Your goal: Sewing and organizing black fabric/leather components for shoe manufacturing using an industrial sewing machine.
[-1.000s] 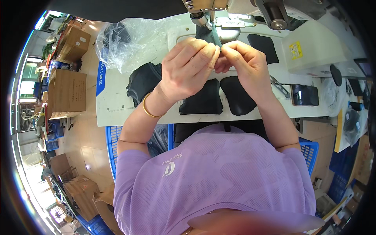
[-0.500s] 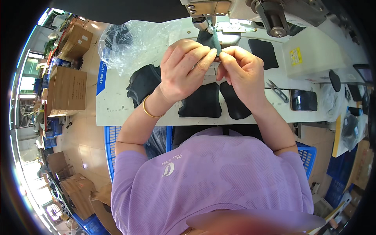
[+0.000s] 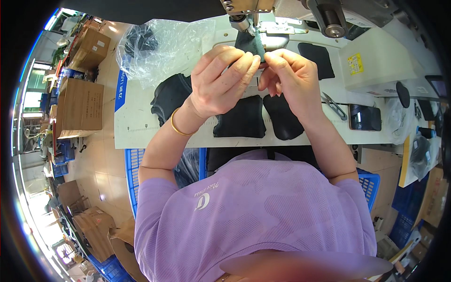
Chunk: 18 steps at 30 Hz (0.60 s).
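A dark fabric piece (image 3: 250,43) lies under the needle and presser foot of a sewing machine (image 3: 246,19). My left hand (image 3: 221,80) pinches its near edge from the left, thumb and fingers closed together. From the right, my right hand (image 3: 292,77) pinches the same edge, so the fingertips of both hands nearly meet. The part of the fabric between the fingers is mostly hidden. Below my hands, two cut black pieces, one squarish (image 3: 239,117) and one rounded (image 3: 283,117), rest on the white table (image 3: 188,137).
A stack of black pieces (image 3: 171,96) lies left of my hands, beyond it a clear plastic bag (image 3: 157,54). Another black piece (image 3: 316,61) is at the right, near thread snips (image 3: 334,107) and a phone (image 3: 365,117). Blue baskets (image 3: 134,174) stand below the table edge.
Both hands keep their pinch on the fabric edge, with the fingers shifted slightly. The whole view has moved a little; the loose pieces lie as before.
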Available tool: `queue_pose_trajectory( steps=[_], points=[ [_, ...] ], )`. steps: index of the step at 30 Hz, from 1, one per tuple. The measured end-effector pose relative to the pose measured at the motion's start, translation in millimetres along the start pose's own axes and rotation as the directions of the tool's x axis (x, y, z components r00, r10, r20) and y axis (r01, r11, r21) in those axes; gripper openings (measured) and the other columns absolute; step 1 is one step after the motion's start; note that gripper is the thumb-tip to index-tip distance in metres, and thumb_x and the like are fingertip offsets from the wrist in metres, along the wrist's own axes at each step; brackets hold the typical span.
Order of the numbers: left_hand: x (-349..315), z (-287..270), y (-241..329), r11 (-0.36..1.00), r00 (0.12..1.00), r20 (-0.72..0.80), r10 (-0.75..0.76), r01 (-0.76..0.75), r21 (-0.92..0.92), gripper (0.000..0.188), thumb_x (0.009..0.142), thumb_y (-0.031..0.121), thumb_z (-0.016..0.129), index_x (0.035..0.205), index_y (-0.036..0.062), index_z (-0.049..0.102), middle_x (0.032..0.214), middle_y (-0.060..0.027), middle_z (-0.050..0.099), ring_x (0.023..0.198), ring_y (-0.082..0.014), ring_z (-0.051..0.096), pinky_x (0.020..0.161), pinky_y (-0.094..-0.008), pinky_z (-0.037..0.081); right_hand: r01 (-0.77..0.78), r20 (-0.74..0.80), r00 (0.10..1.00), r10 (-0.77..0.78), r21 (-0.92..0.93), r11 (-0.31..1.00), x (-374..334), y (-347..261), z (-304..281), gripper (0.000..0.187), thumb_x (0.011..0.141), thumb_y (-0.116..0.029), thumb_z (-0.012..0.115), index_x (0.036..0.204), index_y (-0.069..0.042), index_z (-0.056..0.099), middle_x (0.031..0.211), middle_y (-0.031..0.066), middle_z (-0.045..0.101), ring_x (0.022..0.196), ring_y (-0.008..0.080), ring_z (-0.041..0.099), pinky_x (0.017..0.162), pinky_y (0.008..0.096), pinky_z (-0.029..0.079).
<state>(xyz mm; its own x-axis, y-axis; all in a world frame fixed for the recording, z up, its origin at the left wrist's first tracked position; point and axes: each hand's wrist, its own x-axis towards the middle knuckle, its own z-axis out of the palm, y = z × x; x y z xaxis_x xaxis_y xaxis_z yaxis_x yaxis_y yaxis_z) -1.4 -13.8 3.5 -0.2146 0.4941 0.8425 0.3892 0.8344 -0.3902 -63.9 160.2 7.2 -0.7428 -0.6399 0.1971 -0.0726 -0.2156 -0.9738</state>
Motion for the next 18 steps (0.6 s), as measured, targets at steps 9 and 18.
queue_pose_trajectory(
  steps=[9, 18],
  points=[
    [-3.7, -1.1, 2.6, 0.997, 0.997, 0.016, -0.075, 0.074, 0.034, 0.041, 0.057, 0.011, 0.066, 0.095, -0.0007, 0.072, 0.091, -0.0066, 0.065, 0.082, -0.0223, 0.063, 0.077, -0.0356, 0.054, 0.017, -0.049, 0.999, -0.020, -0.059, 0.998, -1.6, -1.0, 7.2, 0.020, 0.098, -0.013, 0.056, 0.088, 0.000, 0.067, 0.062, 0.0047, 0.064, 0.049, 0.0036, 0.051, 0.044, 0.0171, 0.036],
    [-3.9, 0.0, -2.0, 0.999, 1.000, -0.007, 0.002, -0.001, 0.047, 0.037, 0.058, 0.012, 0.066, 0.092, -0.0006, 0.074, 0.090, -0.0069, 0.067, 0.082, -0.0214, 0.064, 0.076, -0.0343, 0.056, 0.015, -0.087, 0.996, -0.015, 0.001, 1.000, -2.0, 1.1, 10.2, 0.019, 0.093, -0.012, 0.057, 0.085, 0.001, 0.067, 0.060, 0.0040, 0.065, 0.048, 0.0026, 0.051, 0.044, 0.0187, 0.039]
  ],
)
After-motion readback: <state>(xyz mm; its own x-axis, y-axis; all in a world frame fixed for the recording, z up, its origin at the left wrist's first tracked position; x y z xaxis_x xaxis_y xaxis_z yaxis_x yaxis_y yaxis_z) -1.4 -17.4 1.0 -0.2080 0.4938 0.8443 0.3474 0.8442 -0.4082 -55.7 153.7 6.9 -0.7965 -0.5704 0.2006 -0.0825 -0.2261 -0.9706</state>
